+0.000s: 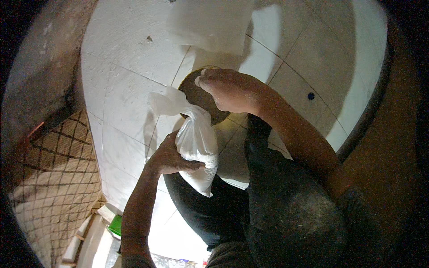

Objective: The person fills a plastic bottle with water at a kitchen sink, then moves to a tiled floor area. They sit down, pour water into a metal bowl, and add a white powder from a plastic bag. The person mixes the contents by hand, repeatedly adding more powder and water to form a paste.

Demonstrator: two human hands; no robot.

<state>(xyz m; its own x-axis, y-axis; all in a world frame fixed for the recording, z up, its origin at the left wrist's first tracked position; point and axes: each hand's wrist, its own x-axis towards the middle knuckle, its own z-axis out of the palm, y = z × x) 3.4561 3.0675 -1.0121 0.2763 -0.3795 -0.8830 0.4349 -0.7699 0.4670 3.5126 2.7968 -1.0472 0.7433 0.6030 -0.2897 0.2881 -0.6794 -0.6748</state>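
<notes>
- Holding a soft white plastic bag (197,145) in our left hand (169,157), we have fingers and thumb wrapped tight about its bulging middle; its twisted neck points up and left, its rounded bottom hangs toward our dark trousers (286,210).
- Our right hand (229,90) lies palm down on a round brown opening (199,94) set in the white tiled floor (129,107), fingers together and bent; whether it grips anything beneath we cannot tell.
- We judge the step in hand to be work at that opening, with the bag brought just beside it and touching its lower edge.
- The next move seems to call for a steady left grip, since the bag is slack and heavy with what looks like powder, and for the right hand to be clear of the opening before the bag tips.
- A white sheet (210,22) lies on the tiles above, and a checked cloth (58,178) sits well apart on the left.
</notes>
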